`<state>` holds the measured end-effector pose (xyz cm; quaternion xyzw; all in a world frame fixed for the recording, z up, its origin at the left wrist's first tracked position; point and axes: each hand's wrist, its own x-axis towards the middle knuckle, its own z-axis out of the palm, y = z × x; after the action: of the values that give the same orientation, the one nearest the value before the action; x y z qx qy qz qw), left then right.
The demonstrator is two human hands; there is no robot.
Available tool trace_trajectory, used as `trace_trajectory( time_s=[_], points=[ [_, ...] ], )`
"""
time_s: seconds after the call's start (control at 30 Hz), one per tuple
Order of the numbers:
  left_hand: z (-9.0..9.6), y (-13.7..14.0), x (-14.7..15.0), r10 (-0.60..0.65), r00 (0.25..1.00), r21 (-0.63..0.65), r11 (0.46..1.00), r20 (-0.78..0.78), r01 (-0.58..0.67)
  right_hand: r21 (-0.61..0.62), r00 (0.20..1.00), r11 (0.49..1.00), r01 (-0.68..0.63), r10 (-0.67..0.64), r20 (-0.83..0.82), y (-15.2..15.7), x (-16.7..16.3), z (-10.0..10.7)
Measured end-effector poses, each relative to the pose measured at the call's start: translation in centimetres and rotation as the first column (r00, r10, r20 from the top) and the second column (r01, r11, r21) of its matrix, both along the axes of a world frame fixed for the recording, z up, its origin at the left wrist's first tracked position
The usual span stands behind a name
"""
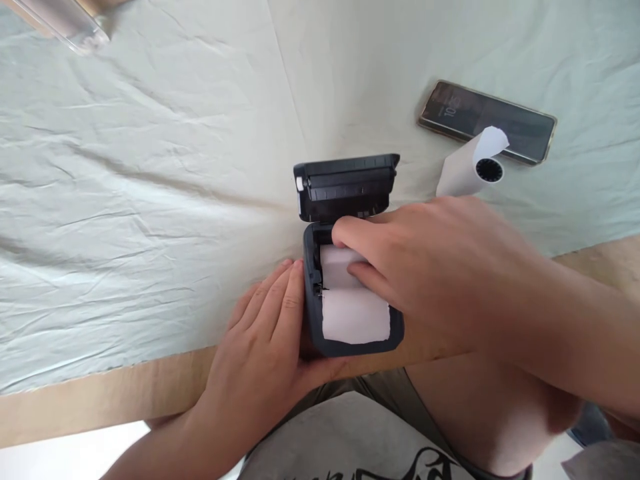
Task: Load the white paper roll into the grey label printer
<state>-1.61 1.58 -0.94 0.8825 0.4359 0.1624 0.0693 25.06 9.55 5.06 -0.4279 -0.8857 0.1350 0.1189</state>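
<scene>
A small dark portable printer (345,347) lies at the table's near edge with its lid (346,181) flipped up and back. A white paper roll (338,265) sits in its bay, and a loose strip of paper (355,316) lies over the front of the body. My right hand (430,260) reaches in from the right, its fingertips pressing on the roll inside the bay. My left hand (265,333) lies flat against the printer's left side, holding it steady.
A second white paper roll (470,168) lies to the right behind the printer, next to a dark smartphone (487,121). A wrinkled pale green cloth (150,200) covers the wooden table (100,400). A clear object (65,23) sits at the far left corner.
</scene>
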Motion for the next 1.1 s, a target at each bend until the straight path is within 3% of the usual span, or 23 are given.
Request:
trace_trajectory(
  time_s=[0.17,0.27,0.33,0.4,0.47,0.5,0.53,0.57,0.67,0.73,0.8,0.87,0.93,1.1],
  points=[
    [0.2,0.0,0.1,-0.003,1.000,0.000,1.000,0.016,0.003,-0.070,0.997,0.995,-0.069,0.066,-0.038,0.7,-0.1,0.4],
    [0.1,-0.2,0.1,0.004,1.000,-0.015,1.000,0.027,-0.004,-0.177,0.992,0.983,0.039,-0.059,-0.112,0.4,-0.1,1.3],
    [0.0,-0.4,0.2,0.022,0.999,-0.008,1.000,0.042,-0.022,-0.306,0.966,0.947,0.101,-0.167,-0.197,0.1,0.2,2.1],
    [-0.1,-0.4,0.3,0.038,0.998,0.004,0.999,0.046,-0.039,-0.508,0.893,0.854,0.116,-0.313,-0.322,-0.1,0.9,2.6],
    [-0.1,-0.4,0.4,0.042,0.999,0.019,0.999,0.032,-0.042,-0.727,0.792,0.684,0.059,-0.476,-0.384,-0.3,1.7,2.4],
    [-0.1,-0.4,0.4,0.041,0.999,0.027,0.999,0.018,-0.041,-0.792,0.753,0.610,0.028,-0.534,-0.385,-0.4,2.2,2.1],
    [-0.1,-0.4,0.5,0.041,0.999,0.034,0.999,0.007,-0.041,-0.813,0.732,0.582,0.016,-0.561,-0.388,-0.6,2.6,1.6],
    [0.0,-0.3,0.6,0.041,0.999,0.037,0.999,-0.001,-0.041,-0.800,0.724,0.600,0.022,-0.561,-0.401,-0.8,3.1,1.0],
    [0.0,-0.3,0.7,0.051,0.999,0.029,0.998,0.006,-0.051,-0.656,0.714,0.740,0.147,-0.538,-0.448,-2.0,4.3,-0.8],
    [0.0,-0.4,0.7,0.061,0.998,0.011,0.998,0.022,-0.061,-0.454,0.773,0.854,0.252,-0.461,-0.437,-2.9,5.0,-1.7],
    [0.1,-0.3,0.7,0.054,0.998,-0.010,0.999,0.017,-0.053,-0.176,0.871,0.946,0.273,-0.321,-0.371,-3.5,5.8,-2.3],
    [0.2,-0.3,0.6,0.037,0.999,-0.016,0.999,-0.001,-0.037,0.071,0.935,0.965,0.252,-0.224,-0.274,-3.7,6.5,-2.6],
    [0.3,-0.2,0.5,0.033,0.999,-0.009,0.999,-0.015,-0.033,0.185,0.955,0.947,0.263,-0.228,-0.190,-3.3,7.0,-2.9],
    [0.5,0.0,0.5,0.024,1.000,-0.013,1.000,-0.012,-0.024,0.227,0.953,0.925,0.303,-0.294,-0.074,-2.7,7.5,-3.7]
  ],
)
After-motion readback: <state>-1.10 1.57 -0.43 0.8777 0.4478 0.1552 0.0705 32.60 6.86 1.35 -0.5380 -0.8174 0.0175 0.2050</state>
